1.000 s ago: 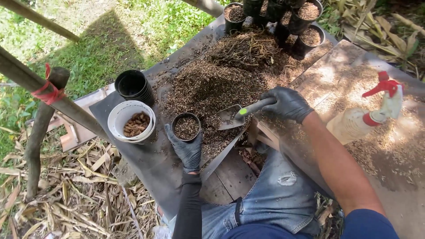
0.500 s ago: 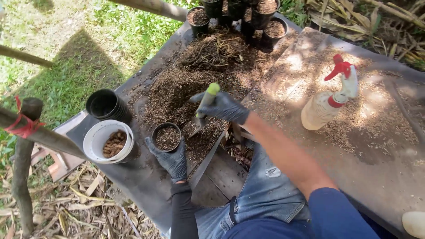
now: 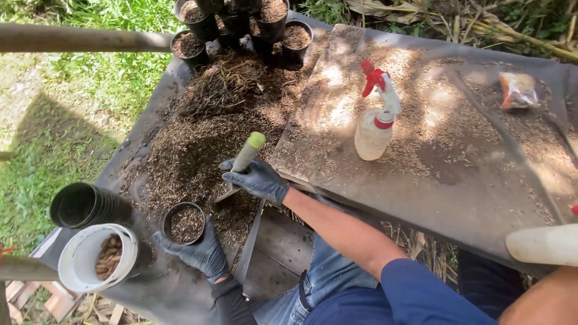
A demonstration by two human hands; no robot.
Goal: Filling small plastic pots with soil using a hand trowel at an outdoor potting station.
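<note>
Both hands (image 3: 256,179) gloved, trowel (image 3: 241,164) upright

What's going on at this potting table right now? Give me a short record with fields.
setting: outdoor table beside grass
left hand: black glove, gripping a small black pot partly filled with mix
right hand: black glove, holding a trowel with a green-tipped handle, blade down in the mix
loose material: heap of brown potting mix
near left: white bucket with brown pellets, stack of empty black pots
far end: filled black pots
to the right: spray bottle with red trigger, upright
</note>
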